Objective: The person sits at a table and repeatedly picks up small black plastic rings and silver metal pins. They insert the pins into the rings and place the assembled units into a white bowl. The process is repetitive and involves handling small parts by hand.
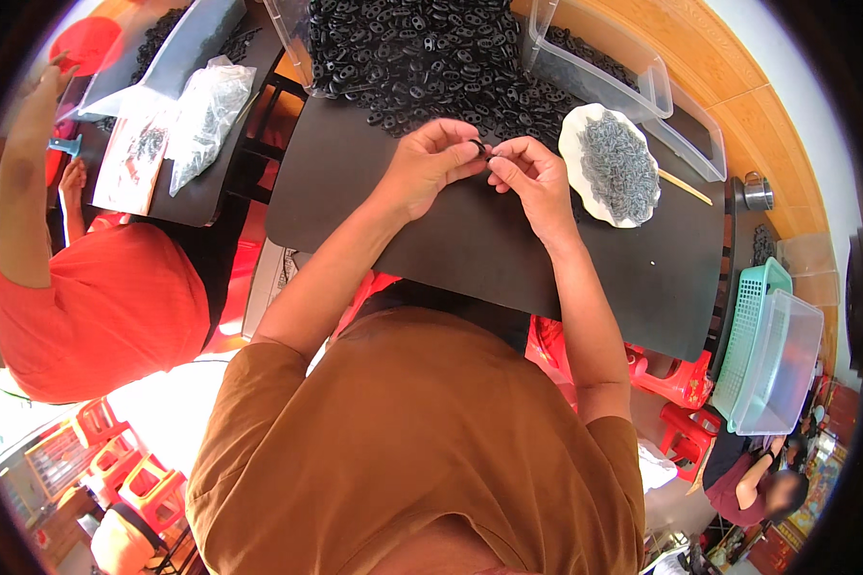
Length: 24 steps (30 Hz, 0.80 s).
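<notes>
Over the dark table [355,177], my left hand [433,165] pinches a small black plastic piece [478,147] between thumb and forefinger. My right hand [535,182] is closed beside it, its fingertips meeting the left ones. Whatever the right fingers pinch is dark and too small to name. Just beyond both hands spreads a large heap of black plastic pieces [422,62], many of them oval with two holes. Right of my right hand stands a white scalloped dish [572,144] filled with small grey pieces that look like metal springs [618,168].
Clear plastic boxes [599,72] stand at the far right, and a light stick [686,188] pokes out by the dish. A green basket [753,316] and a metal cup [758,192] are farther right. At left, a person in red [129,297] sits at another table with a plastic bag [206,115].
</notes>
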### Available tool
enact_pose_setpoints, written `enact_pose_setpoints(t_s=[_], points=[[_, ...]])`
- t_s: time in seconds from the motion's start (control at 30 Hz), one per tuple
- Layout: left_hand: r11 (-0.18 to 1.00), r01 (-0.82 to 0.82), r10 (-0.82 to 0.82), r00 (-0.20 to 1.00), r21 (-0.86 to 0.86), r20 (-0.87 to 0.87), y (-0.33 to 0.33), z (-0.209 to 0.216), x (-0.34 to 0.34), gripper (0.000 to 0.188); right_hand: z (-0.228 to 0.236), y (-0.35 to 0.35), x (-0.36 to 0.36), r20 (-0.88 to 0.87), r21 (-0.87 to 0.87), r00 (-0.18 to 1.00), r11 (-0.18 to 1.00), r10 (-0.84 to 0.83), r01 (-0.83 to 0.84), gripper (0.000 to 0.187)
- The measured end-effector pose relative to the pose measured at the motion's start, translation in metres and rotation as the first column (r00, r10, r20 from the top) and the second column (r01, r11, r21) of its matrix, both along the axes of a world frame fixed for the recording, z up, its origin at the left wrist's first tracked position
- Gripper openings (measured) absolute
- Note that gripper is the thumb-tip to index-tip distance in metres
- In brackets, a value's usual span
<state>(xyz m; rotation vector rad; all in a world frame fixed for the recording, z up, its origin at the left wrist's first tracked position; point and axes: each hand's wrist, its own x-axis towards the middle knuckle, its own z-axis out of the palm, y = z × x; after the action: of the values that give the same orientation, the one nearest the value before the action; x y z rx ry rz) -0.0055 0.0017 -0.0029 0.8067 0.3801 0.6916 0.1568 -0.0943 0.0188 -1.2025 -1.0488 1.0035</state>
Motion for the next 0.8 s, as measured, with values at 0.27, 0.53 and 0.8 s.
enact_pose_setpoints(t_s=[0.27, 0.53, 0.8], points=[[0.947, 0.035, 0.043, 0.972, 0.319, -0.233, 0.01, 0.009, -0.01, 0.02, 0.0, -0.002, 0.0, 0.096, -0.061, 0.994, 0.997, -0.042, 0.048, 0.009], [0.974, 0.019, 0.029, 0.978, 0.225, -0.207, 0.007, 0.003, -0.012, 0.022, -0.001, -0.002, -0.005, 0.161, -0.077, 0.986, 0.996, -0.032, 0.044, 0.008], [0.961, 0.042, 0.031, 0.965, 0.272, -0.26, 0.007, 0.001, -0.013, 0.022, 0.002, -0.002, -0.006, 0.328, -0.083, 0.944, 0.994, -0.033, 0.063, 0.007]])
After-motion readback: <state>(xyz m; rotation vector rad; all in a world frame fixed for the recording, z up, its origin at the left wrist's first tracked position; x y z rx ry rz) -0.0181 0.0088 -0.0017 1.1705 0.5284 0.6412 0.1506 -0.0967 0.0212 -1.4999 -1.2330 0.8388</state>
